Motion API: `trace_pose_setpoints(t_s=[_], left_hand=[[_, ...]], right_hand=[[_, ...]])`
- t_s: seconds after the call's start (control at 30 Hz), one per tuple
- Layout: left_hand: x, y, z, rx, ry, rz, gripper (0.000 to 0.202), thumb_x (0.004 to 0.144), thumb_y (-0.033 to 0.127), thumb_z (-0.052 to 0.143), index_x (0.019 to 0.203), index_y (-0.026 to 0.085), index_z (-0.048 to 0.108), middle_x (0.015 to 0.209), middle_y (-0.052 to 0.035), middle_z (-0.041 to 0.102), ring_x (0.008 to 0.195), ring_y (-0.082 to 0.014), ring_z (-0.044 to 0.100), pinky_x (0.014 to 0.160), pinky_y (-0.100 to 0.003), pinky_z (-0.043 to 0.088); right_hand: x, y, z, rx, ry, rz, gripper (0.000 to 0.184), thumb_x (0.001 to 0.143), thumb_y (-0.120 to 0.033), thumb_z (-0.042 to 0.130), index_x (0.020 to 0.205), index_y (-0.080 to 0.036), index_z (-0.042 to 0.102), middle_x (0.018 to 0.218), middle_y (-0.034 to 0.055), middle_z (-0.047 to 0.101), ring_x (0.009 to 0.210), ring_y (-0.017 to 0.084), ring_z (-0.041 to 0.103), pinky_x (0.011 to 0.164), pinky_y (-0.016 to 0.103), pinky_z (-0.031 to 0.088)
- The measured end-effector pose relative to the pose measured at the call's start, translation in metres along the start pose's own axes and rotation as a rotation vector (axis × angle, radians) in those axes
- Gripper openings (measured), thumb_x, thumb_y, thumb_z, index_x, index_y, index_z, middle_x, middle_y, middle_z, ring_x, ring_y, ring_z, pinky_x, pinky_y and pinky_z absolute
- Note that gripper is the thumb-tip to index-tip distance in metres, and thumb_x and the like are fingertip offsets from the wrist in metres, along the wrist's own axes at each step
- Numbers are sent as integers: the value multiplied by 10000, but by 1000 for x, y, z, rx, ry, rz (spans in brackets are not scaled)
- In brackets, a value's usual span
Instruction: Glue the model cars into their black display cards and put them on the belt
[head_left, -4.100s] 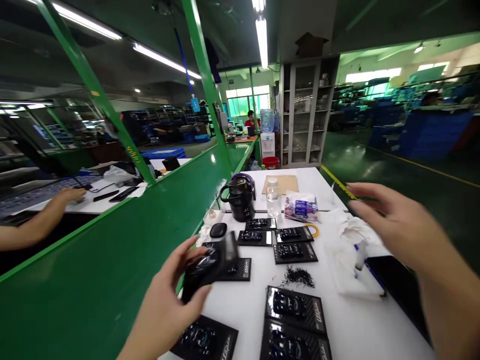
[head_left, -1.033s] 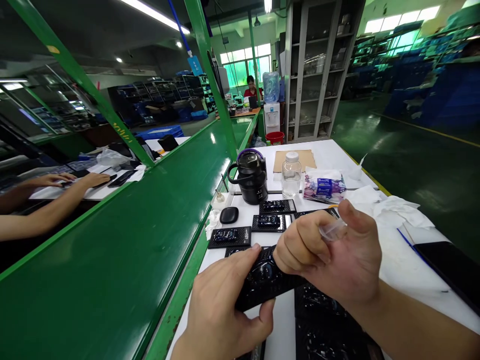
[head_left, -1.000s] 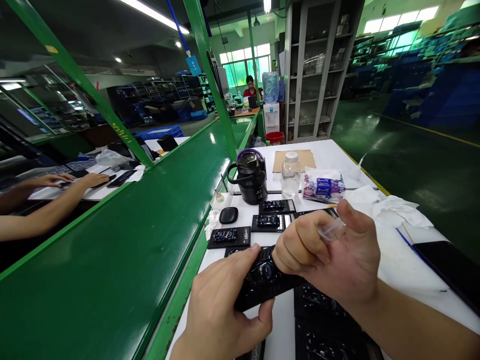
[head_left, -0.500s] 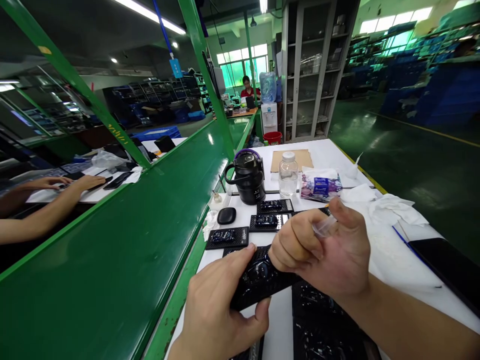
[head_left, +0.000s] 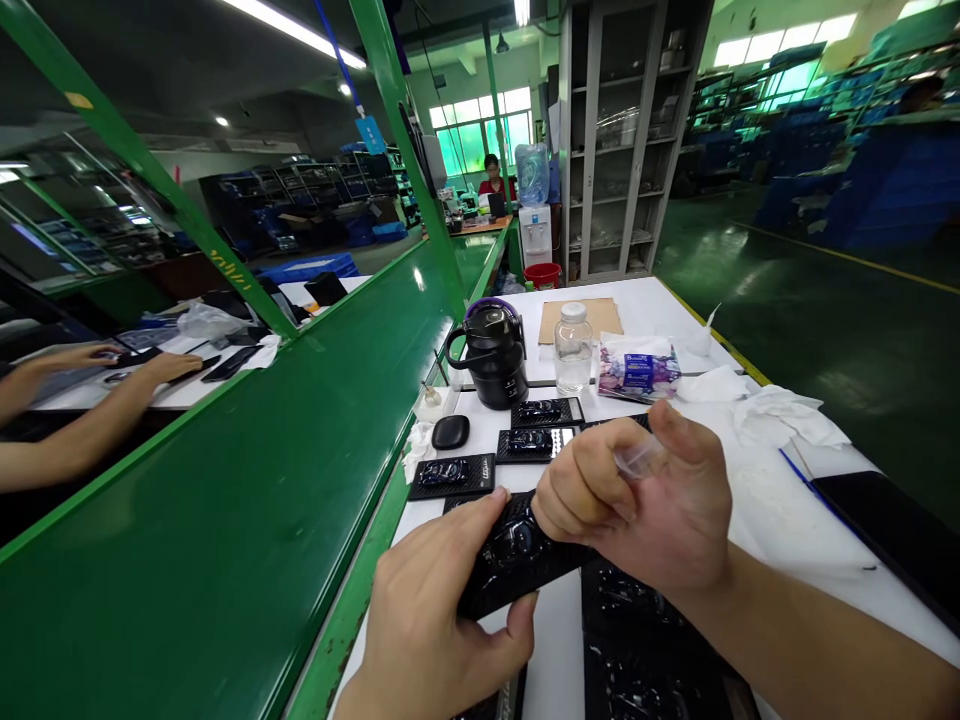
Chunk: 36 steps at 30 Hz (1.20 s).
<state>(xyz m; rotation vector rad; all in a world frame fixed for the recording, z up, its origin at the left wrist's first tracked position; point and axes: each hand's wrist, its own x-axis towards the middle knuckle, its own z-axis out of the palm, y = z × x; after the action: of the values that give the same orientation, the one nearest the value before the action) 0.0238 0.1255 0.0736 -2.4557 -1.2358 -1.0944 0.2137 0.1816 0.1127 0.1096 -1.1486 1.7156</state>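
Observation:
My left hand (head_left: 442, 600) is closed round the near left end of a black plate (head_left: 517, 575) that carries a glossy, car-shaped raised piece. The thumb presses underneath and the fingers lie along the top edge. Over the plate's right end, my right hand (head_left: 645, 500) is curled with its thumb up, gripping a small translucent plastic piece (head_left: 637, 458); most of that piece is hidden in the fist. Its lower fingers touch or nearly touch the plate. Similar plates with carbon-weave faces (head_left: 452, 475) lie on the white table beyond, and more dark ones (head_left: 637, 650) lie below my right wrist.
A black lidded jug (head_left: 495, 365), a clear bottle (head_left: 574, 350) and a tissue pack (head_left: 637, 372) stand behind the plates. Crumpled white tissues (head_left: 787, 415) and a black slab (head_left: 885, 530) lie right. A green partition (head_left: 225, 520) borders the left; another person's hands work beyond it.
The view has shifted slightly, so the table things sit a little further left. Both hands keep their grip on the plate and the translucent piece.

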Motion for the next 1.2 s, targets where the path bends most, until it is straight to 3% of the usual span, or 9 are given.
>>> trace_pose_setpoints(t_s=[0.17,0.3,0.43,0.63,0.87,0.97,1.03,1.13,1.2], left_hand=[[2,-2,1,-14,-22,-5,584,728,228,629,1302,174,538,1067,-92,735,905,-244,729,782,-342,623],[3,-9,0,-53,-177,-72,600,753,201,592,1346,195,502,1187,-105,692,1028,-275,693,875,-404,611],[2,-23,-12,-48,-299,-152,628,761,201,648,1369,222,491,1185,-94,657,1114,-277,632,924,-417,589],[-21,-32,-42,-28,-469,-323,549,750,194,699,1282,268,586,1099,-73,645,1037,-259,655,881,-397,605],[-39,-34,-29,-261,-645,-460,593,770,147,666,1332,312,574,1273,-63,603,1185,-254,612,1038,-414,521],[-36,-37,-23,-307,-760,-564,611,772,206,682,1359,321,558,1353,-64,553,1265,-268,548,1114,-430,448],[-35,-37,-22,-307,-795,-590,633,771,215,676,1376,336,537,1390,-49,527,1303,-264,509,1151,-428,404],[-35,-36,-20,-287,-791,-556,624,780,181,627,1377,335,524,1429,-29,500,1344,-251,463,1192,-432,347],[-35,-34,-18,-285,-792,-521,604,781,159,603,1361,316,536,1442,-34,491,1360,-251,446,1205,-440,326]], right_hand=[[-7,0,6,-313,-73,61,654,946,-755,297,583,-220,390,541,-32,351,499,129,321,504,293,271],[-13,-13,20,-633,-57,162,549,895,-737,519,758,-208,467,707,-19,431,621,135,356,577,290,302],[-28,-47,5,-606,269,-50,264,976,-441,555,825,-227,525,741,-14,450,675,156,413,647,305,361],[-93,-94,-84,-853,926,10,289,810,-467,748,744,-225,604,730,11,492,694,174,467,630,311,418],[-136,-66,-147,-888,1137,139,329,637,-497,756,694,-216,594,701,35,530,621,200,509,565,368,485],[-137,-63,-146,-1029,1239,100,437,625,-529,741,877,-190,627,876,88,589,777,276,587,685,444,523],[-137,-67,-131,-1180,1340,-37,584,650,-496,761,1118,-200,576,1210,145,525,1082,340,550,908,501,478],[-129,-72,-91,-1574,1189,-394,521,750,-373,748,1202,-234,529,1341,129,442,1259,314,437,1049,447,387],[-113,-69,-66,-1776,668,-308,156,865,-284,640,1009,-238,600,1065,85,586,1054,270,549,940,411,450]])
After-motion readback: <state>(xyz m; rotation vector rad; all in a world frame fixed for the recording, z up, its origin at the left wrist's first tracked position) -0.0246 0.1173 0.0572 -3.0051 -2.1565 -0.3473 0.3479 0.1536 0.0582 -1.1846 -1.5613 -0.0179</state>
